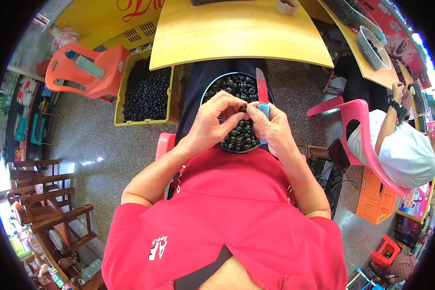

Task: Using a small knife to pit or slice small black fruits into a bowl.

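Note:
A bowl (204, 92) with a pale rim rests on my lap, filled with small dark round pieces (239, 140), some with a lighter ring on top. Above it, my left hand (216, 116) pinches one small dark piece (243, 109) between thumb and fingertips. Close beside it, my right hand (273, 126) grips a knife (262, 87) by its light-blue handle, blade pointing away from me and looking reddish. The right thumb and fingertips also meet at the dark piece. Whether the knife's edge touches it, I cannot tell.
Ahead is a yellow table (237, 36). Left of my legs stands a yellow crate (145, 122) of similar dark pieces, beside an orange chair (104, 79) with a bottle (89, 66) on it. On the right, another person (396, 145) sits on a pink chair (360, 116), near an orange crate (376, 198).

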`<action>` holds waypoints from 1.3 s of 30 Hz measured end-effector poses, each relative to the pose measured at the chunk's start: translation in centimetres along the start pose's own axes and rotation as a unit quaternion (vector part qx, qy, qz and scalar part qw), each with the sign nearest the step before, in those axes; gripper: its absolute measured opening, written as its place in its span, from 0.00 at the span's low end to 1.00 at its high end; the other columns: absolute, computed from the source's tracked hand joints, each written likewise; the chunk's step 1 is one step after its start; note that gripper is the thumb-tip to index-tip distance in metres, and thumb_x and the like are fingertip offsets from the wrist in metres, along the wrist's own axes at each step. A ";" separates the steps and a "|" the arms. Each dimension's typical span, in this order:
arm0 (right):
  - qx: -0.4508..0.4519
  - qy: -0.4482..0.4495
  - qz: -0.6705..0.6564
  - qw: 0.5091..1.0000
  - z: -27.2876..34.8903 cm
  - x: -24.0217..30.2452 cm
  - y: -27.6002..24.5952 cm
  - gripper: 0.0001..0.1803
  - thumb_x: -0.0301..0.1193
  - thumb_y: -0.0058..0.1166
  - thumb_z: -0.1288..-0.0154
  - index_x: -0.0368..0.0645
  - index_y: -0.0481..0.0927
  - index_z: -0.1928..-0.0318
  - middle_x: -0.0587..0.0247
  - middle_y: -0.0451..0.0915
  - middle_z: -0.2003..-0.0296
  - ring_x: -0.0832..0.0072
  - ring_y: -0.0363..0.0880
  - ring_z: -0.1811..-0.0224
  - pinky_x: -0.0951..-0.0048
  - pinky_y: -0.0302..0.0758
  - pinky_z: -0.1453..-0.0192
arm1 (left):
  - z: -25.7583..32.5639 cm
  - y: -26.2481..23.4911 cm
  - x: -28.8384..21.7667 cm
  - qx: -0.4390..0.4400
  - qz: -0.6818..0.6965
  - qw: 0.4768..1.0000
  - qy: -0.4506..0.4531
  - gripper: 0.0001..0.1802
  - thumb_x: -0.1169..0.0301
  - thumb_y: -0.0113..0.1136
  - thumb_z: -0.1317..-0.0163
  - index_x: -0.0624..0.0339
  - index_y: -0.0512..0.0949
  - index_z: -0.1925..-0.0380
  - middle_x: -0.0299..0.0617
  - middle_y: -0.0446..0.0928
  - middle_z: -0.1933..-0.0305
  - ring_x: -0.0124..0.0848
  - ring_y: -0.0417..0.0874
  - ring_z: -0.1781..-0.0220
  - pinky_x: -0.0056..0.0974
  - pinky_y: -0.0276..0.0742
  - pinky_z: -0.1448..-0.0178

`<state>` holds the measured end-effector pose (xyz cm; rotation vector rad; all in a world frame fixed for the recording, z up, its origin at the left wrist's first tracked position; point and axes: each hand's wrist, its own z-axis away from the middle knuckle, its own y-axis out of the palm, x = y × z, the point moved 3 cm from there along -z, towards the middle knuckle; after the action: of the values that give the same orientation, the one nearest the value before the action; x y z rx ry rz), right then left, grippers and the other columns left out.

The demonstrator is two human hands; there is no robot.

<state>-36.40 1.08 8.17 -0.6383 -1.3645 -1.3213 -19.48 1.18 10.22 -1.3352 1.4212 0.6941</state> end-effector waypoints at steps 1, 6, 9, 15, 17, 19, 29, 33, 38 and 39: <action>-0.001 -0.003 0.012 1.000 -0.1 -0.1 0.0 0.12 0.35 0.58 0.33 0.40 0.77 0.56 0.73 0.77 0.72 0.92 0.62 0.81 0.86 0.59 0.80 | -0.1 -0.1 -0.6 0.015 -0.093 0.995 0.032 0.13 0.83 0.63 0.44 0.65 0.77 0.57 0.41 0.75 0.61 0.25 0.78 0.66 0.29 0.74 0.63; 0.023 0.025 -0.058 0.998 -0.2 -0.6 -0.1 0.11 0.34 0.56 0.31 0.42 0.77 0.55 0.72 0.77 0.72 0.91 0.62 0.81 0.87 0.59 0.80 | -0.3 -0.5 -1.0 0.000 -0.119 0.988 0.094 0.14 0.83 0.64 0.46 0.64 0.77 0.59 0.42 0.74 0.62 0.25 0.76 0.69 0.29 0.72 0.65; 0.073 0.099 -0.196 0.973 -0.2 -1.0 0.4 0.09 0.34 0.55 0.31 0.43 0.78 0.55 0.72 0.77 0.72 0.91 0.62 0.82 0.87 0.58 0.80 | -0.3 -0.5 0.1 -0.005 -0.063 0.996 0.062 0.12 0.82 0.63 0.43 0.65 0.76 0.58 0.41 0.74 0.60 0.24 0.78 0.66 0.28 0.74 0.62; 0.003 0.060 -0.137 0.989 -0.2 -0.8 1.2 0.08 0.35 0.56 0.31 0.44 0.78 0.58 0.74 0.75 0.75 0.91 0.61 0.82 0.86 0.57 0.80 | -0.3 -0.7 0.5 -0.038 -0.040 0.997 0.045 0.09 0.78 0.65 0.43 0.65 0.77 0.63 0.40 0.74 0.63 0.23 0.74 0.73 0.28 0.72 0.68; -0.016 0.044 -0.089 0.995 -0.2 -0.6 1.0 0.08 0.35 0.57 0.32 0.44 0.78 0.60 0.76 0.73 0.77 0.91 0.61 0.83 0.86 0.57 0.81 | -0.5 -0.8 -0.1 0.004 -0.094 0.995 0.046 0.09 0.78 0.66 0.44 0.65 0.78 0.63 0.39 0.74 0.63 0.22 0.74 0.71 0.28 0.71 0.68; -0.027 0.030 -0.064 0.997 -0.2 -0.5 1.2 0.08 0.35 0.57 0.33 0.44 0.78 0.62 0.77 0.72 0.78 0.91 0.60 0.83 0.86 0.57 0.81 | -0.6 -0.8 -0.3 0.014 -0.094 0.995 0.041 0.09 0.77 0.66 0.44 0.65 0.78 0.63 0.38 0.73 0.63 0.22 0.74 0.70 0.28 0.71 0.68; -0.011 0.065 -0.107 0.992 -0.1 -0.7 1.0 0.07 0.33 0.60 0.35 0.46 0.76 0.63 0.79 0.67 0.82 0.91 0.60 0.84 0.86 0.57 0.81 | 0.3 0.2 1.3 0.038 0.154 0.984 -0.084 0.10 0.79 0.61 0.38 0.66 0.75 0.56 0.34 0.73 0.60 0.22 0.78 0.56 0.29 0.75 0.49; -0.004 0.064 -0.098 0.993 -0.2 -0.7 0.7 0.07 0.33 0.59 0.35 0.46 0.76 0.62 0.80 0.67 0.82 0.90 0.60 0.84 0.85 0.57 0.81 | 0.4 0.2 1.3 0.021 0.079 0.991 -0.103 0.11 0.80 0.61 0.38 0.66 0.75 0.56 0.35 0.73 0.59 0.22 0.78 0.55 0.29 0.76 0.49; -0.001 0.086 -0.130 0.988 -0.1 -0.5 0.6 0.07 0.33 0.59 0.34 0.45 0.76 0.63 0.79 0.68 0.82 0.91 0.60 0.84 0.85 0.58 0.81 | 0.6 0.5 1.9 0.002 0.131 0.988 -0.086 0.10 0.80 0.61 0.38 0.65 0.76 0.57 0.36 0.76 0.58 0.22 0.79 0.56 0.28 0.77 0.49; -0.002 0.085 -0.131 0.988 0.0 -0.5 0.6 0.07 0.33 0.59 0.34 0.45 0.76 0.63 0.79 0.68 0.82 0.91 0.60 0.84 0.85 0.58 0.81 | 0.6 0.6 1.9 0.003 0.130 0.988 -0.086 0.10 0.80 0.61 0.38 0.65 0.76 0.57 0.36 0.76 0.58 0.22 0.79 0.56 0.28 0.77 0.49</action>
<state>-35.71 1.33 7.93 -0.3459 -1.3369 -1.5511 -19.62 1.20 8.19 -1.0663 1.4690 0.9524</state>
